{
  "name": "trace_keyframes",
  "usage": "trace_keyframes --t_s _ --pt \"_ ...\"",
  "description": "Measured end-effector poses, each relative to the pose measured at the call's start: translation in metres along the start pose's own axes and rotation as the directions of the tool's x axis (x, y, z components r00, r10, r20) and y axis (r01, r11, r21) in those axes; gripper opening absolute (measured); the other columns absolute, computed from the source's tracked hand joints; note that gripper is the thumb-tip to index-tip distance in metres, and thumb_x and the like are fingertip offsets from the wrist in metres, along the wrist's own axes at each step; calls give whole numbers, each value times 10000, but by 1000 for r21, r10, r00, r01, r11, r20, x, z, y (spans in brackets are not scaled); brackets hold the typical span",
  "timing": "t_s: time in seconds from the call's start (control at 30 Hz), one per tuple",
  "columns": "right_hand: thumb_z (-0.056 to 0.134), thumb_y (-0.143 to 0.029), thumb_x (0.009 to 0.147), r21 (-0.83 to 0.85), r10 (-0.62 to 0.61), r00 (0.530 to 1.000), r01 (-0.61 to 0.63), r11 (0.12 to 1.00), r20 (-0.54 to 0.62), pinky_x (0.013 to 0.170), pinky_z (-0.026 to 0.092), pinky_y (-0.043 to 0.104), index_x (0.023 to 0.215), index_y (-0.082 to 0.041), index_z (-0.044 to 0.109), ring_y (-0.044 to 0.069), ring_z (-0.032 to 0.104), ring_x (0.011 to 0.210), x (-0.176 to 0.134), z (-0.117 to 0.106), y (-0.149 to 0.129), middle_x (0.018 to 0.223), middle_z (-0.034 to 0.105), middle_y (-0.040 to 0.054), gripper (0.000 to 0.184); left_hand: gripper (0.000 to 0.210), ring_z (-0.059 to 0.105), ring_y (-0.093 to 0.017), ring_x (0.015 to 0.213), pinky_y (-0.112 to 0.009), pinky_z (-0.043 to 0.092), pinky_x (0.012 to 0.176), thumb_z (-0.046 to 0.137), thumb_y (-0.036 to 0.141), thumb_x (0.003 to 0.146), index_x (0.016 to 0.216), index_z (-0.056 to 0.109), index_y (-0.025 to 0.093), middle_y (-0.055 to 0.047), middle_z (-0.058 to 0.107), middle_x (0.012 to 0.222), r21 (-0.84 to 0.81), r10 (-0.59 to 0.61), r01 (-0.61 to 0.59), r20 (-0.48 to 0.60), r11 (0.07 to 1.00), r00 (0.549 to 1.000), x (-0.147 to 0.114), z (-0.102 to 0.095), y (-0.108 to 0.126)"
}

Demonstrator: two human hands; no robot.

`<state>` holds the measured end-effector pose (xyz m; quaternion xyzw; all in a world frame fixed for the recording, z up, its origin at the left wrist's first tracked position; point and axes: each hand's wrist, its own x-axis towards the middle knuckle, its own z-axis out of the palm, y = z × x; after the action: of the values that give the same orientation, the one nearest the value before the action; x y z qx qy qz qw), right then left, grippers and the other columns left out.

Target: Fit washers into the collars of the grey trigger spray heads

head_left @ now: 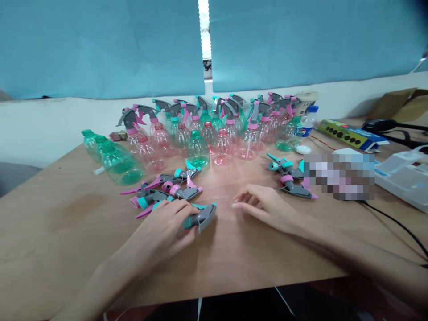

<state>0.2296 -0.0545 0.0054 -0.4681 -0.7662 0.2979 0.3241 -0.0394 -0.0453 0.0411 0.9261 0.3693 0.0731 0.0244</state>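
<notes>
My left hand (174,218) is closed round a grey and teal trigger spray head (202,217), low over the front of the table. Just behind it lies a loose pile of pink, teal and grey spray heads (182,191). My right hand (256,203) rests to the right with its fingers slightly curled and apart, holding nothing. More spray heads (294,187) lie beyond its wrist. Past both hands stand several open bottles without heads, among them a green bottle (197,151) and a pink bottle (223,149).
Rows of bottles fitted with spray heads (254,116) stand along the back wall. Green bottles (122,165) lean at the left. On the right are a Pepsi bottle (308,121), a long box (352,135), a white plastic case (406,171) and a black cable (394,223).
</notes>
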Motion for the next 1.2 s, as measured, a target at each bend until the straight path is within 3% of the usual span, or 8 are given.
trace_keyframes --t_s 0.13,0.33,0.53,0.6,0.7,0.83,1.2 --pt "558 -440 871 -63 -154 988 154 986 2 737 487 325 898 -208 619 184 622 838 0 0 -10 897 670 38 241 222 582 -195 936 -304 480 771 493 191 848 1039 599 231 -32 619 1028 -161 38 -34 20 986 999 17 0 16" --pt "641 -447 809 -129 -243 970 241 962 -5 779 476 345 973 -187 600 207 586 906 11 -1 -7 987 625 70 310 163 548 -200 983 -349 482 832 518 158 885 1031 556 218 -41 571 1031 -246 103 -142 -163 959 981 49 10 26" --pt "677 -401 786 -60 -272 961 269 961 -50 850 478 361 1014 -203 632 205 565 962 16 7 21 1008 570 66 305 150 568 -183 999 -357 498 875 526 125 885 990 534 232 -35 532 1059 -385 -6 -141 -356 912 935 57 42 34" --pt "699 -419 759 -21 -241 967 240 970 -82 801 495 353 1013 -213 642 191 571 885 14 13 27 951 550 50 332 212 563 -195 1014 -382 501 891 559 108 854 1017 530 242 -41 529 1059 -395 -63 -122 -424 910 903 56 56 33" --pt "700 -421 756 35 -188 978 191 981 -92 688 506 325 1024 -225 643 155 554 738 10 21 32 901 519 31 337 271 576 -193 999 -392 512 893 588 98 832 1045 513 248 -41 535 1045 -407 -75 -126 -444 904 893 54 69 31" --pt "686 -396 773 80 -144 984 153 985 -109 632 503 305 1035 -235 639 143 540 691 8 24 33 879 507 23 310 252 581 -180 989 -372 526 879 575 113 849 1048 504 252 -38 542 1034 -400 -47 -166 -471 901 881 55 70 30" --pt "709 -394 754 60 -146 980 155 986 -134 757 503 346 1019 -234 662 179 546 830 7 20 31 901 507 35 314 287 547 -196 1060 -388 478 930 437 61 844 1064 524 223 -69 535 1107 -416 50 -233 -405 879 913 52 55 29"
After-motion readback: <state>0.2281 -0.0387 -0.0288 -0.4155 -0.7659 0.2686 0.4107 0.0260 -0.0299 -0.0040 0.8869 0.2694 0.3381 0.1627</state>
